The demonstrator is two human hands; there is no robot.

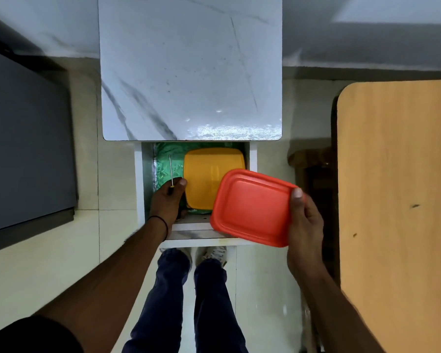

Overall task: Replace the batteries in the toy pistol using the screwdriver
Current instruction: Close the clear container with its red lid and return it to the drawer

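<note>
While the drawer [139, 179] stands open
Left grip [167, 200] clasps the screwdriver [170, 169], shaft jutting forward; right grip [304, 220] holds a red container [252, 207].

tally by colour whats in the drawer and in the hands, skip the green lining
red lid, held in the right hand: 1
yellow container, lying in the drawer: 1
silver-shafted screwdriver, gripped by the left hand: 1
total: 3
</note>
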